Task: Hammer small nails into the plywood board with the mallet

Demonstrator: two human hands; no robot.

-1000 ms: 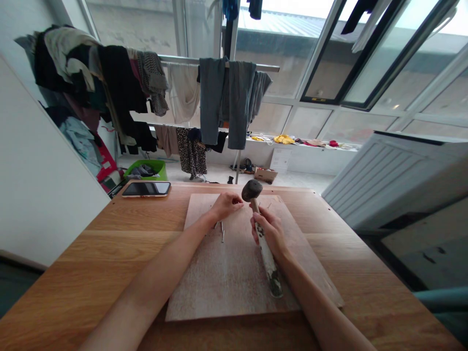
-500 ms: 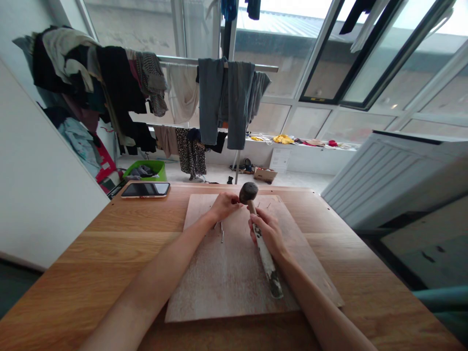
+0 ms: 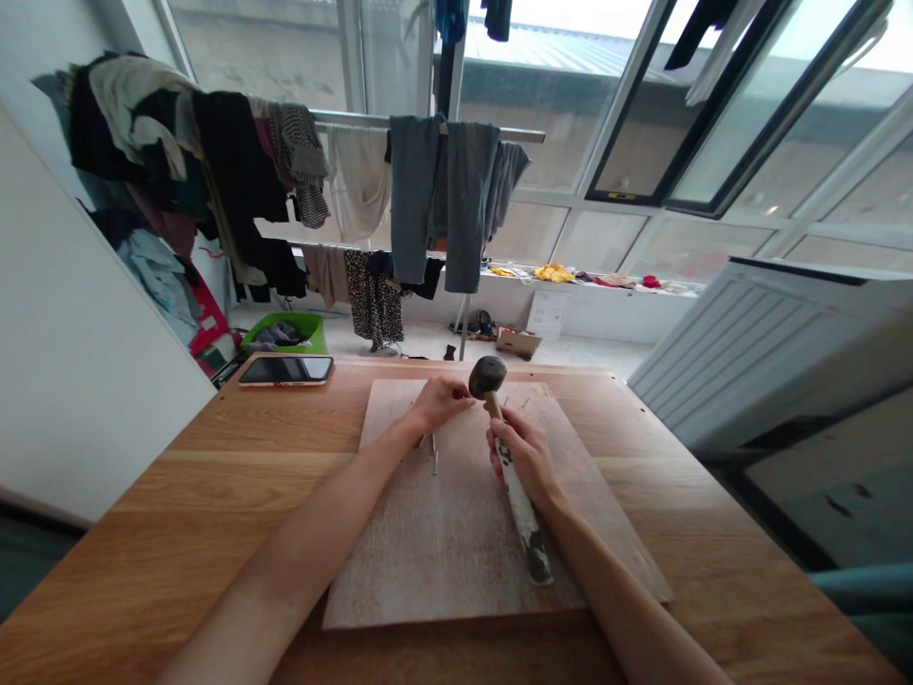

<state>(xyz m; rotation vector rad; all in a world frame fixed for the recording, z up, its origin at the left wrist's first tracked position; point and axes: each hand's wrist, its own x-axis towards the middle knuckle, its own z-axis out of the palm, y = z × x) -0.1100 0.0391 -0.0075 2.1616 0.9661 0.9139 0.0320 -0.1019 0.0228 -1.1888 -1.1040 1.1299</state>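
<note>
- Compared with a second ago, our mallet (image 3: 518, 499) has its dark head slightly lower and closer to our left hand (image 3: 443, 403); that hand stays about where it was.
- At far left, beyond the table (image 3: 178, 542), clothes (image 3: 235, 152) hang on a rack above a green basket (image 3: 311, 330).
- A phone (image 3: 286, 371) lies flat near the table's far left corner.
- Our left fingers curl in over the board (image 3: 449, 561), just beside the mallet's head; we cannot tell whether they pinch anything.
- Below our left wrist, a shiny nail (image 3: 435, 457) shows against the board.
- Mid-board, the mallet slants above the wood, head away from us, pale worn handle end towards us.
- Our right hand (image 3: 524, 447) is wrapped firmly round the handle, below the head.
</note>
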